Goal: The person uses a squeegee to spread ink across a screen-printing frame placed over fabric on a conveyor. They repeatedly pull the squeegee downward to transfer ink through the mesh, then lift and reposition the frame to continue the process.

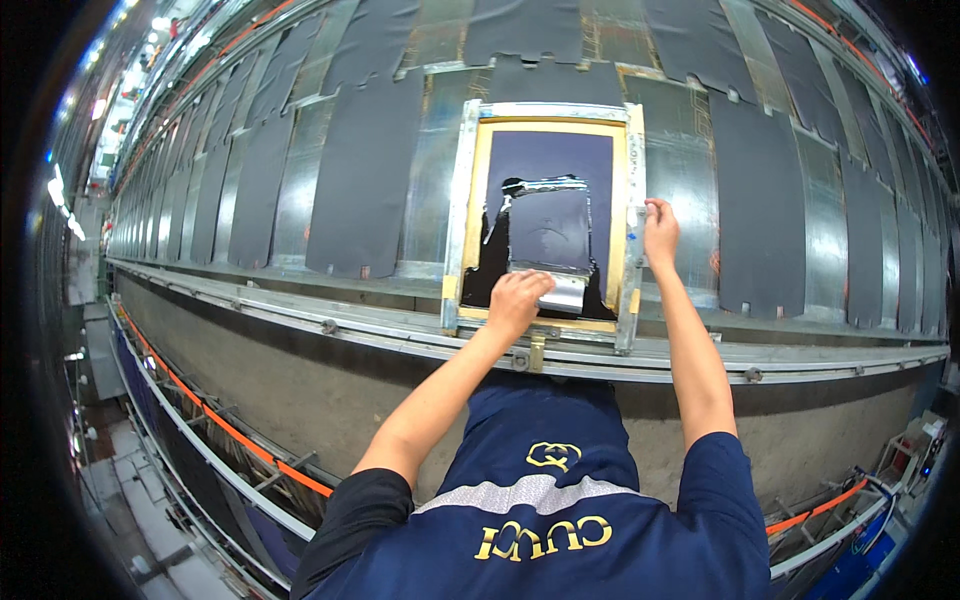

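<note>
A screen printing frame (545, 110), silver outside with a yellow inner border, lies over the long table in front of me. Glossy black ink (486, 262) spreads over the left and lower parts of its purple mesh (550, 153), around a printed rectangular area. My left hand (517, 303) is closed on a squeegee (568, 293) with a shiny metal holder, at the near end of the mesh. The squeegee's lower edge is hidden. At the frame's right bar, my right hand (661, 235) has its fingers curled against the outer edge.
Rows of dark grey fabric pieces (365, 190) lie flat on the shiny table (300, 215) on both sides of the frame. A metal rail (400, 345) runs along the table's near edge. Behind me stands another railed table with an orange strip (250, 440); a concrete aisle (300, 370) lies between.
</note>
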Action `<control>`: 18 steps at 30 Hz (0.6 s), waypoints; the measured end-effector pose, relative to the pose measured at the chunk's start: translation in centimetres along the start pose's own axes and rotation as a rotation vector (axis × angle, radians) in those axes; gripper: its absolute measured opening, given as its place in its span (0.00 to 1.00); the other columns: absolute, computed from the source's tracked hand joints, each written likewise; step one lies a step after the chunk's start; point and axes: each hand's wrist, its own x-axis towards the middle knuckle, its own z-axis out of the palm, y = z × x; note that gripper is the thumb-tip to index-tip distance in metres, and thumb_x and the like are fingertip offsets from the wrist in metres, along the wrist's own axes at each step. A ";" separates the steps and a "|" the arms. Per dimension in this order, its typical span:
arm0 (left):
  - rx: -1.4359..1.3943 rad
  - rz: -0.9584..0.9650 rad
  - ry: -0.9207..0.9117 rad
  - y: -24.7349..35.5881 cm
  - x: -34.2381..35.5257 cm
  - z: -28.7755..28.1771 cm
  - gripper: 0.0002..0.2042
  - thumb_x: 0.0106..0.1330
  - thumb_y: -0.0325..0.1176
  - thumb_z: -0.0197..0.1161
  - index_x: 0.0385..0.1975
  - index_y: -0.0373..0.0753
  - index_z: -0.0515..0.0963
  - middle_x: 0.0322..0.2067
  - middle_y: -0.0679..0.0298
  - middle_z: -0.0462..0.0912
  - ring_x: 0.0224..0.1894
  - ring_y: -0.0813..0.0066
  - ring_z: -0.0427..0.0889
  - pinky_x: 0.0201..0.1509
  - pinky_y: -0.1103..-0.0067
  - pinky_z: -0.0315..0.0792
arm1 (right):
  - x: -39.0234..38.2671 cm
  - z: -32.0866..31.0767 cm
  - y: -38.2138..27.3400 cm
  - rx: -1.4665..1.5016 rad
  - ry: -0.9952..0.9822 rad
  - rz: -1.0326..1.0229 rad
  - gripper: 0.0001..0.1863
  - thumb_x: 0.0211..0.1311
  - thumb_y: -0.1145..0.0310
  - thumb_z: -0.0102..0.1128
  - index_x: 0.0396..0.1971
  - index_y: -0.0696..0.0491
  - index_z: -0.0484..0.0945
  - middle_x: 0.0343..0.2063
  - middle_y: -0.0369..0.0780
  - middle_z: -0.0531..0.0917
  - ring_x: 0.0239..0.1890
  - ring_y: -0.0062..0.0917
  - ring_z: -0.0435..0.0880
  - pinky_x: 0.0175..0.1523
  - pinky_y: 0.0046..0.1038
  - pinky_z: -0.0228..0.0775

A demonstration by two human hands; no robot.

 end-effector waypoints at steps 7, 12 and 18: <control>-0.040 -0.047 -0.036 -5.3 -4.9 -7.3 0.27 0.48 0.22 0.68 0.53 0.46 0.84 0.58 0.67 0.85 0.62 0.64 0.81 0.64 0.67 0.75 | -2.2 5.9 -10.7 0.045 0.018 -0.029 0.10 0.75 0.66 0.56 0.45 0.54 0.84 0.31 0.43 0.87 0.33 0.29 0.85 0.42 0.33 0.75; -0.012 -0.097 -0.039 -18.2 -9.8 -13.9 0.27 0.48 0.21 0.67 0.52 0.49 0.85 0.57 0.69 0.86 0.61 0.64 0.83 0.62 0.67 0.76 | -9.3 19.2 -17.9 0.092 0.002 -0.002 0.11 0.75 0.67 0.54 0.45 0.55 0.83 0.32 0.48 0.87 0.34 0.36 0.87 0.44 0.37 0.76; 0.051 -0.098 -0.100 -31.5 -15.2 -20.7 0.27 0.49 0.24 0.70 0.54 0.50 0.84 0.58 0.70 0.85 0.61 0.65 0.82 0.62 0.66 0.73 | -15.5 31.2 -24.7 0.108 -0.035 0.052 0.11 0.76 0.67 0.52 0.45 0.55 0.81 0.30 0.50 0.85 0.33 0.43 0.85 0.42 0.40 0.74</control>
